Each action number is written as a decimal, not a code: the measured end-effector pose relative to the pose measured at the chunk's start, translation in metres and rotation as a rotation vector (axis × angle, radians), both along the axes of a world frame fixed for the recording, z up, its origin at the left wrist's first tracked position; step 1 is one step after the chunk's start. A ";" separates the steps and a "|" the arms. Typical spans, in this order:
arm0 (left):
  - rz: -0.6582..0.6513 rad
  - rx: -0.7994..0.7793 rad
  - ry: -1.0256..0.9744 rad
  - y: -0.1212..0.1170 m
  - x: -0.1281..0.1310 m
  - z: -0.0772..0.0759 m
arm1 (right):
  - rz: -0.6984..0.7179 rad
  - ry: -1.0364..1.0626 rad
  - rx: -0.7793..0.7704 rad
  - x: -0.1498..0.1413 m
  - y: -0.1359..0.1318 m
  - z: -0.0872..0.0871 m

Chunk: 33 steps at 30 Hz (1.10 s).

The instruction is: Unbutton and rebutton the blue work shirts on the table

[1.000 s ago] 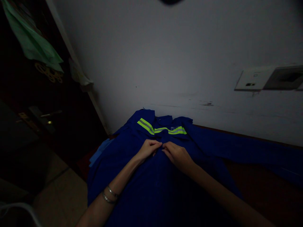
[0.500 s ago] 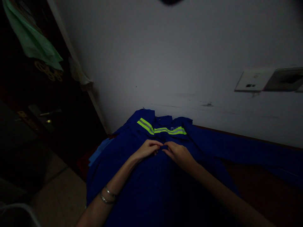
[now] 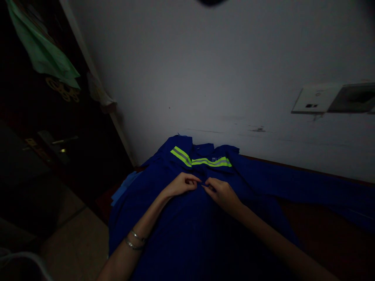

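Note:
A blue work jacket [image 3: 175, 218] lies spread out in front of me, its collar end towards the wall. Yellow-green and grey reflective strips [image 3: 211, 162] cross its chest. Just below the strips, at the front edge, my left hand [image 3: 184, 183] has thumb and fingers closed on the cloth. Close to its right, my right hand [image 3: 219, 191] pinches the blue fabric between thumb and forefinger. The fingertips of both hands are a small gap apart. Whether a button or other fastener is between them is too dark to tell. One sleeve [image 3: 299, 179] stretches off to the right.
A white wall [image 3: 205, 78] with a socket plate [image 3: 316, 100] rises behind the jacket. On the left stands a dark door with a metal handle [image 3: 64, 140] and a green cloth [image 3: 43, 50] hanging on it. Light blue cloth [image 3: 124, 187] shows beside the jacket. Dark red surface [image 3: 328, 238] shows at right.
The fingertips, nearly touching before, are now slightly farther apart, with my right hand's fingers curled more. The jacket lies as before; the view has shifted a little.

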State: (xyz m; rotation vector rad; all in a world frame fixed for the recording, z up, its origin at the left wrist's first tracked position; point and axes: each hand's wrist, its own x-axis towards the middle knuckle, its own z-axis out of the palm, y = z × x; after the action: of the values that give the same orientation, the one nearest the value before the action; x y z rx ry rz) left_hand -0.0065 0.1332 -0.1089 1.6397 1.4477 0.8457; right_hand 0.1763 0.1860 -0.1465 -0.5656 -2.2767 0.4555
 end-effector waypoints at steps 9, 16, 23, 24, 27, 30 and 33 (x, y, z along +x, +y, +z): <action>0.029 0.262 0.151 0.002 0.003 -0.010 | -0.008 0.097 -0.304 -0.006 -0.006 0.004; -0.008 0.398 0.294 -0.003 0.009 -0.006 | -0.099 0.007 -0.372 -0.010 -0.006 0.006; -0.023 0.519 0.428 -0.007 0.016 -0.004 | -0.064 -0.002 -0.567 -0.011 -0.003 0.002; -0.019 0.524 0.435 -0.007 0.016 -0.004 | -0.057 0.001 -0.591 -0.011 -0.003 0.002; -0.015 0.534 0.462 -0.008 0.016 -0.003 | -0.031 0.019 -0.661 -0.011 -0.003 0.002; -0.004 0.547 0.501 -0.008 0.015 -0.003 | -0.014 0.051 -0.695 -0.011 -0.001 -0.001; 0.007 0.551 0.504 -0.007 0.015 -0.002 | 0.000 0.067 -0.703 -0.011 0.000 -0.005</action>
State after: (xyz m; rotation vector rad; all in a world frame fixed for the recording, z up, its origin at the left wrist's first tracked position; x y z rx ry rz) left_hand 0.0084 0.1261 -0.1111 2.3933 1.6422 0.9322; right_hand 0.1657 0.1863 -0.1519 -0.8693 -2.0157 1.2715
